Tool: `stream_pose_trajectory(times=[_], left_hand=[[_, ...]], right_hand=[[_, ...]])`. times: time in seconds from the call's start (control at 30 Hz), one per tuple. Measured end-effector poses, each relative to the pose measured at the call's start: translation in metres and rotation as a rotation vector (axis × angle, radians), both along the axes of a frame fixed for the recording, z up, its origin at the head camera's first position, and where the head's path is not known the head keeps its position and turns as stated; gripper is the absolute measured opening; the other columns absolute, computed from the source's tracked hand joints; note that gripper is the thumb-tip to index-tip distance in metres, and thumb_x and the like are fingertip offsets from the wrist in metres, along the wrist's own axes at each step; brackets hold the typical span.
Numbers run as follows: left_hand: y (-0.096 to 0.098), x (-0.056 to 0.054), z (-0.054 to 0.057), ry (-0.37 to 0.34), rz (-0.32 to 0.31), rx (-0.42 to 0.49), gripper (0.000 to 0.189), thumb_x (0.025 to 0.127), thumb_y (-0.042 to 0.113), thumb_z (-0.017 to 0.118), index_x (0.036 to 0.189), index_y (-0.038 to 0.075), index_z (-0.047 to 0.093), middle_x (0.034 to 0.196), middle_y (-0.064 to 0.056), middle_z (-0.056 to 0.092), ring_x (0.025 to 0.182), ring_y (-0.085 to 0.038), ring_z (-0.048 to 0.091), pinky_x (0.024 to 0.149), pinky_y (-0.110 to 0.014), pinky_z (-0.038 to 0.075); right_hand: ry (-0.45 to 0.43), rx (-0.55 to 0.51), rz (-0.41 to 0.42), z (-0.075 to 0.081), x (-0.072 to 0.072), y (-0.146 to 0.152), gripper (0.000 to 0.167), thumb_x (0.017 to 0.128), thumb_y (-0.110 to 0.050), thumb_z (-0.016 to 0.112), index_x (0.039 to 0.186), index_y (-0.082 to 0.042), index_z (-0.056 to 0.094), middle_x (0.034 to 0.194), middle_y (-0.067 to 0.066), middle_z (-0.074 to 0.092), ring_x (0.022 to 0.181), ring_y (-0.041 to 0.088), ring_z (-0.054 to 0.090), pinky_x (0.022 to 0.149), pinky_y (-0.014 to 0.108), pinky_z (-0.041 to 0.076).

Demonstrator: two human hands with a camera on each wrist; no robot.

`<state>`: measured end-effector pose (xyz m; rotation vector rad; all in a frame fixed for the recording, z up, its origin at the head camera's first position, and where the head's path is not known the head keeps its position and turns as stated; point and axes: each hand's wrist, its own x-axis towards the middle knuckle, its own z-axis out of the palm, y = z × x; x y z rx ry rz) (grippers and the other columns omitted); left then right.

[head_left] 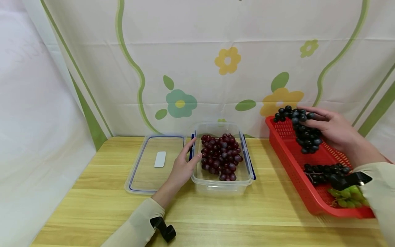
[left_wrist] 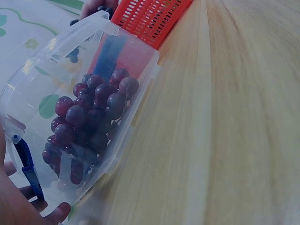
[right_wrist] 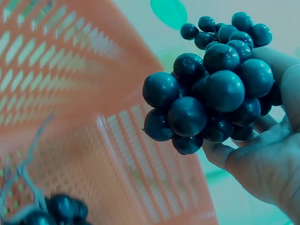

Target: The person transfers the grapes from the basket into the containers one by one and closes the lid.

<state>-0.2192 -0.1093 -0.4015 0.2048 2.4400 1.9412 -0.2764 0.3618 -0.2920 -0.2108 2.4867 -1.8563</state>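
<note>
Text check: only candidate is the white label point(head_left: 160, 159) on the clear lid point(head_left: 140, 176), which lies flat near the far left corner of the table point(head_left: 274, 214); any print on it is too small to read. Faint marks on the white cloth point(head_left: 27, 99) at left, illegible. Right hand point(head_left: 334, 130): forearm in from the right, wrist above the basket point(head_left: 290, 165), thumb and fingers closed around a bunch of black grapes point(head_left: 305, 132), which hangs over the basket's far half. Left hand point(head_left: 182, 168): forearm up from the near edge of the table, thumb and index spread wide apart, index along the left rim of the plastic box point(head_left: 222, 184), thumb tip at that rim, other fingers by the blue clip point(left_wrist: 29, 171). Box sits at the table's far edge, right of the lid, red grapes point(head_left: 220, 156) inside. Basket is at the table's right, more black grapes point(head_left: 324, 170) lying in it, green grapes point(head_left: 348, 197) at its near end.
</note>
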Motion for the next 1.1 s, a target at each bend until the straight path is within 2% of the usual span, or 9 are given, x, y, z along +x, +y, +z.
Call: stream_pose_trajectory(times=[0.1,0.17,0.4,0.53,0.77,0.93,1.0,1.1], left_hand=[[0.001,0.000,0.000,-0.001,-0.004,0.002,0.066,0.108,0.030,0.060,0.167,0.033,0.032,0.178,-0.005,0.023,0.165,-0.040,0.016,0.126,-0.076,0.018],[0.001,0.000,0.000,-0.002,-0.006,0.005,0.066,0.108,0.031,0.061,0.167,0.034,0.032,0.178,-0.005,0.023,0.165,-0.041,0.016,0.126,-0.076,0.018],[0.001,0.001,0.000,-0.010,-0.003,0.001,0.066,0.108,0.030,0.061,0.167,0.035,0.032,0.178,-0.006,0.023,0.165,-0.041,0.016,0.126,-0.077,0.018],[-0.001,0.000,-0.001,-0.012,0.010,-0.008,0.066,0.108,0.030,0.061,0.167,0.035,0.033,0.178,-0.006,0.023,0.165,-0.042,0.017,0.125,-0.076,0.019],[-0.002,-0.001,-0.003,-0.008,0.015,-0.012,0.066,0.108,0.030,0.061,0.167,0.032,0.033,0.177,-0.008,0.025,0.164,-0.042,0.018,0.126,-0.075,0.020],[-0.003,-0.002,-0.004,-0.009,0.013,-0.014,0.065,0.108,0.030,0.061,0.167,0.033,0.033,0.177,-0.008,0.025,0.164,-0.042,0.018,0.126,-0.076,0.020],[-0.004,-0.003,-0.005,-0.011,0.015,-0.013,0.065,0.108,0.030,0.061,0.166,0.035,0.034,0.177,-0.008,0.025,0.165,-0.042,0.018,0.126,-0.076,0.020],[-0.004,-0.003,-0.005,-0.012,0.021,-0.013,0.065,0.108,0.029,0.061,0.166,0.035,0.034,0.177,-0.008,0.025,0.165,-0.042,0.018,0.126,-0.076,0.019]], right_hand=[[0.014,-0.049,0.023,0.006,0.002,-0.013,0.053,0.105,-0.004,0.063,0.153,-0.026,0.059,0.119,-0.020,0.073,0.094,0.001,0.072,0.072,0.022,0.061],[0.002,-0.118,0.048,0.010,0.004,-0.023,0.053,0.105,0.000,0.062,0.152,-0.024,0.061,0.116,-0.013,0.077,0.096,0.005,0.074,0.074,0.024,0.063],[0.015,-0.031,0.081,0.022,0.009,-0.058,0.053,0.106,-0.006,0.062,0.155,-0.024,0.057,0.121,-0.014,0.075,0.102,0.006,0.074,0.079,0.026,0.065],[0.025,-0.035,0.102,0.026,0.010,-0.078,0.050,0.106,-0.006,0.063,0.152,-0.025,0.060,0.119,-0.012,0.076,0.100,0.010,0.076,0.079,0.029,0.066],[0.061,-0.061,0.203,0.029,0.013,-0.109,0.050,0.106,-0.003,0.061,0.153,-0.019,0.060,0.122,-0.006,0.077,0.098,0.017,0.079,0.079,0.033,0.067],[0.072,0.023,0.199,0.029,0.018,-0.130,0.051,0.106,-0.008,0.063,0.155,-0.021,0.057,0.130,-0.004,0.070,0.097,0.014,0.076,0.080,0.030,0.065],[0.087,0.078,0.190,0.030,0.019,-0.139,0.051,0.105,-0.010,0.065,0.155,-0.021,0.057,0.141,-0.002,0.063,0.100,0.010,0.073,0.082,0.027,0.064],[0.091,0.102,0.199,0.029,0.019,-0.152,0.052,0.104,-0.009,0.066,0.154,-0.020,0.058,0.154,0.002,0.055,0.108,0.010,0.072,0.088,0.025,0.062]])
